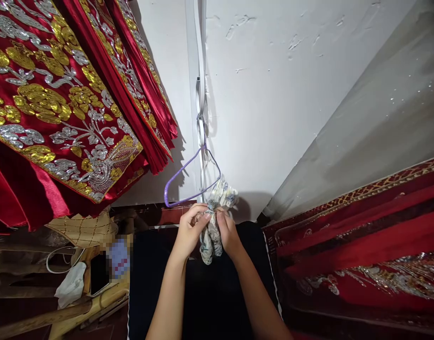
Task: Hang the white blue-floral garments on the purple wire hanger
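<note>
A bunched pale cloth (223,192) with a floral print hangs at the right end of a purple clothes hanger (183,203). Its lower part falls in two twisted lengths between my hands. My left hand (189,229) pinches the gathered middle of the cloth with thumb and fingertips. From the other side, my right hand (228,231) has its fingers closed on the same spot. A small bluish knot or tie shows between the fingertips; I cannot tell which it is. Where the cloth meets the hanger is partly covered by its folds.
The hanger hangs from a whitish strap (199,52) against a white wall (262,89). At upper left hang red embroidered garments (75,108). A bamboo seat (111,297) at lower left bears a phone (99,274) and a white tissue (71,285). Red embroidered fabric (362,236) lies at right.
</note>
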The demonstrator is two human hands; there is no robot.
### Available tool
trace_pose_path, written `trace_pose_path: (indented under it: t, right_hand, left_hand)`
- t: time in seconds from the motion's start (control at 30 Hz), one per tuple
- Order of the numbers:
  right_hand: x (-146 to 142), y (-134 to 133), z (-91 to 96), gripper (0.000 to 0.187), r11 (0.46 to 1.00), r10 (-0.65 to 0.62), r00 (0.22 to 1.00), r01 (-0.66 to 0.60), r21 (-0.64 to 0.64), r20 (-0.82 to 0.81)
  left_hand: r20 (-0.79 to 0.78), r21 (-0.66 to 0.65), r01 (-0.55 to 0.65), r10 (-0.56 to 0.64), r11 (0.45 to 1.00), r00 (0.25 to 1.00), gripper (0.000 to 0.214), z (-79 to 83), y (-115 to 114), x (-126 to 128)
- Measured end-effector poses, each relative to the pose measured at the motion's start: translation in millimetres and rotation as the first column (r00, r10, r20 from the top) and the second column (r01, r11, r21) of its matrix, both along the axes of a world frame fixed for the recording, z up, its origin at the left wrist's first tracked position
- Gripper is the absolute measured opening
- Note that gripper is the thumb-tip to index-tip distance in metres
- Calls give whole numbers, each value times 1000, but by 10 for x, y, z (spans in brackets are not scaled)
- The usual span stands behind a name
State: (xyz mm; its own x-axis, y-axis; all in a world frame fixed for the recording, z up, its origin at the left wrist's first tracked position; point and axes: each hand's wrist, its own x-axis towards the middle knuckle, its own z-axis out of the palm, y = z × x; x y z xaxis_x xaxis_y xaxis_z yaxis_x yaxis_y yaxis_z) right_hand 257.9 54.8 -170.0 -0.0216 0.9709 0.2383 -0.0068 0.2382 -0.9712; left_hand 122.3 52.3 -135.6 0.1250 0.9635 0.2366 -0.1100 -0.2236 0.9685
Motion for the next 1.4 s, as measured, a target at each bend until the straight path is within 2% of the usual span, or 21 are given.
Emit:
trace_pose_path:
  t: [0.07,0.17,0.2,0.27,0.37,0.43,0.5,0.57,0.63,0.67,0.77,0.83,0.9,0.97,1.03,1.07,1.13,1.27,1.4]
  right_hand:
    - [22,-29,45,34,982,171,985,-171,-74,-16]
    - [39,-58,146,20,874,454,891,-445,-194,7]
    - [49,-55,199,18,847,512,857,-493,-200,58]
    - [94,-22,343,13,839,543,812,-520,-157,212]
    - [228,120,649,11,899,399,809,-438,-11,432]
    - [326,277,859,9,932,255,854,-342,120,453]
    - [395,477,1013,9,943,94,908,-212,256,408]
    - [421,698,1070,11,940,-75,937,-48,337,342]
    - [415,904,1021,11,938,-175,933,61,340,316]
    - [407,990,962,16,943,-182,926,68,327,331]
    - [409,1140,710,41,965,-96,887,-28,261,451]
    - [451,1151,531,44,970,-36,853,-95,223,521]
    - [518,1111,384,42,970,-3,832,-131,202,555]
    - [587,1048,292,39,970,12,830,-146,196,558]
    - [642,986,259,35,968,20,834,-155,200,551]
    - [663,959,261,32,967,18,835,-155,204,550]
    - [698,917,292,25,966,-3,834,-140,217,552]
    - [772,858,379,16,971,-90,834,-49,236,545]
    - [822,771,420,26,977,-77,846,-42,210,528]
  left_hand:
    - [-27,52,-55,56,997,998,22,1,36,-20]
    - [-77,33,-54,56,998,995,32,-30,62,-80]
    - [-108,1,-25,25,1000,994,36,-52,50,-108]
    - [-186,-63,57,-67,996,980,43,-112,-12,-178]
    - [-335,-139,239,-273,961,902,46,-209,-161,-313]
    - [-449,-189,325,-376,927,811,43,-240,-243,-417]
    - [-580,-194,302,-357,933,732,37,-217,-271,-538]
    - [-703,-140,182,-227,973,674,33,-130,-245,-679]
    - [-801,-73,59,-94,996,591,31,9,-193,-830]
    - [-840,-48,25,-54,999,540,29,85,-169,-901]
    - [-936,-25,54,-42,998,350,23,247,-137,-1073]
    - [-975,-54,103,-75,993,210,22,249,-137,-1155]
    - [-992,-72,98,-81,993,96,20,179,-120,-1233]
    - [-999,-54,60,-54,997,-2,19,104,-69,-1320]
    - [-998,-12,63,-7,998,-69,23,98,13,-1408]
    - [-997,13,80,19,997,-78,26,134,57,-1445]
    - [-996,79,107,84,991,-43,29,278,137,-1494]
    - [-966,241,115,227,964,119,36,638,210,-1502]
    - [-900,369,123,321,921,295,37,794,252,-1478]
